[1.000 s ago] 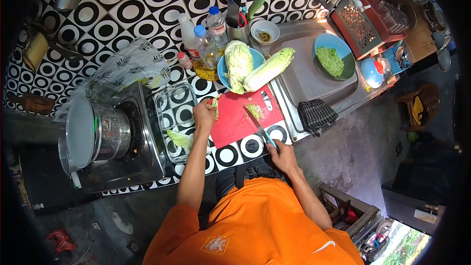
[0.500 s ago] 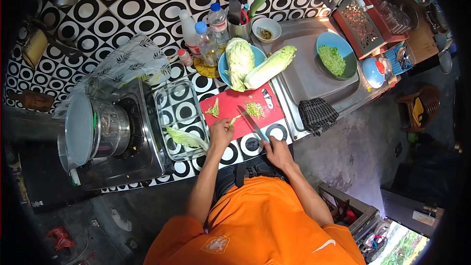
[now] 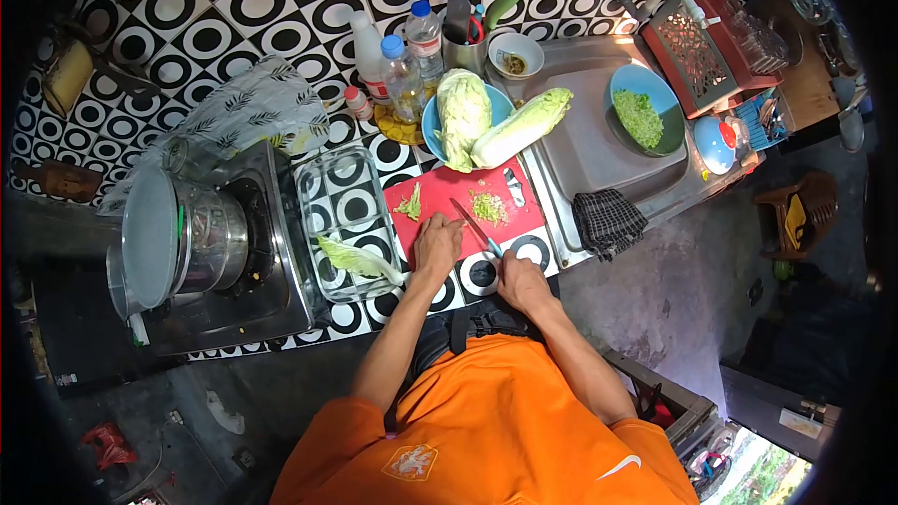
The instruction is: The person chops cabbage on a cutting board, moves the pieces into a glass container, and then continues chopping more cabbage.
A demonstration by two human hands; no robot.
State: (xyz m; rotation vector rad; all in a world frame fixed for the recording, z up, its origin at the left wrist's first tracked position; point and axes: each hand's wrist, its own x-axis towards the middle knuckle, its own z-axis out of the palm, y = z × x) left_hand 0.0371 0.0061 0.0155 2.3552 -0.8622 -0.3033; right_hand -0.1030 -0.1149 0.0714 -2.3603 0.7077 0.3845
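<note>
Two hands on red board (image 3: 449, 201): right hand (image 3: 517, 282) grips knife (image 3: 473, 225), left hand (image 3: 438, 241) flat.

cutting board (image 3: 449, 201): red plastic, matt | knife (image 3: 472, 224): dull metal blade, blue plastic handle | tabletop (image 3: 365, 154): glossy black-and-white patterned covering | dish (image 3: 341, 215): clear glass, smooth | sink (image 3: 599, 145): brushed steel | pot (image 3: 210, 243): shiny metal | towel (image 3: 608, 223): checked cloth
</note>
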